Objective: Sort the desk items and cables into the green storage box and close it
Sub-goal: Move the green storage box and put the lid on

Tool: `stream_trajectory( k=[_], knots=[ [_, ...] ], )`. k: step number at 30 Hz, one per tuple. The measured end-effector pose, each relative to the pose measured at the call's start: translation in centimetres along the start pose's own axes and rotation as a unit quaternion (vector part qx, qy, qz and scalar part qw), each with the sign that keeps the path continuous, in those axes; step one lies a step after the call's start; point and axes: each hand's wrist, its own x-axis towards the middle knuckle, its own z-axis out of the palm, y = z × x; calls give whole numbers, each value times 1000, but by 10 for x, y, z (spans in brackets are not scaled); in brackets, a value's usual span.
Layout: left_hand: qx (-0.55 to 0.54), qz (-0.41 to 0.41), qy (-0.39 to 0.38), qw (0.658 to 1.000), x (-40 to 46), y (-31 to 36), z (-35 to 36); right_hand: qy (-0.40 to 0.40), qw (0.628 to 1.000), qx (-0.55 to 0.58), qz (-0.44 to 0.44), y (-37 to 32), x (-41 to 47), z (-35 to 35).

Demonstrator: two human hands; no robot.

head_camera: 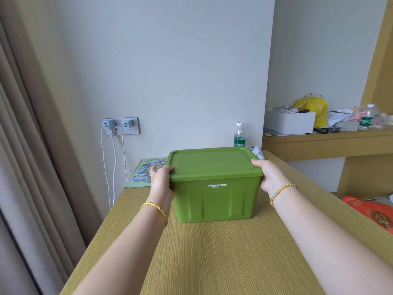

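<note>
A green storage box (214, 201) stands on the wooden desk (212, 252) with its green lid (212, 160) lying flat on top. My left hand (162, 179) grips the box's left rim, thumb on the lid edge. At the right rim my right hand (269, 175) holds the lid corner, thumb on top and fingers curled under the edge. The box's contents are hidden.
A green-labelled water bottle (239, 135) and a small white tube (257, 153) stand behind the box. A printed mat (144, 173) lies at the far left. Chargers with white cables hang from a wall socket (121, 125). A cluttered shelf (327, 137) is at right, a curtain at left.
</note>
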Motion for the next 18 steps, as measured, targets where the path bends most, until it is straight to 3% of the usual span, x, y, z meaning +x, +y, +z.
stream_trajectory(
  k=[9,18],
  knots=[
    [-29,64,-5,998,40,57,3,7,996,31,-77,-35,35,69],
    [24,87,37,995,156,73,-11,15,997,19,-70,6,142,154]
  ],
)
